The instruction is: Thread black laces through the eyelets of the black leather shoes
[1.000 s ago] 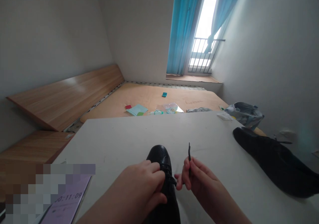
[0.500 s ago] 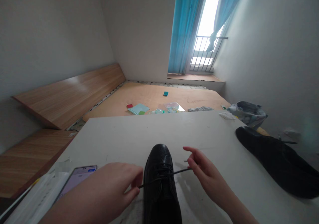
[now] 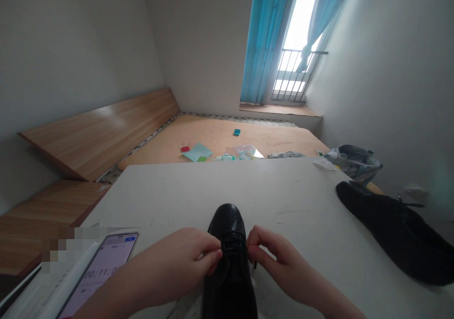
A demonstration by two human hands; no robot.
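A black leather shoe (image 3: 227, 219) stands on the white table with its toe pointing away from me. Its thin dark shoelace (image 3: 234, 244) crosses the front. On the left, my left hand (image 3: 182, 257) is closed in a pinch against the shoe's side by the eyelets; the lace in its fingertips is mostly hidden. My right hand (image 3: 275, 260) pinches at the opposite side, close to the lacing, and a short dark lace end pokes out below its fingers. A second black shoe (image 3: 386, 224) lies at the right, apart from both hands.
A phone (image 3: 102, 267) showing a timer lies by my left forearm, beside a white plastic packet (image 3: 58, 281). On the white table (image 3: 170, 191), a small clear packet (image 3: 324, 165) sits at the far right. Beyond are a bed (image 3: 209, 125) with small items and a bag (image 3: 354, 160).
Both hands have moved inward to the sides of the shoe. The lace ends, earlier stretched outward left and right, are now drawn in close and largely covered by the fingers.
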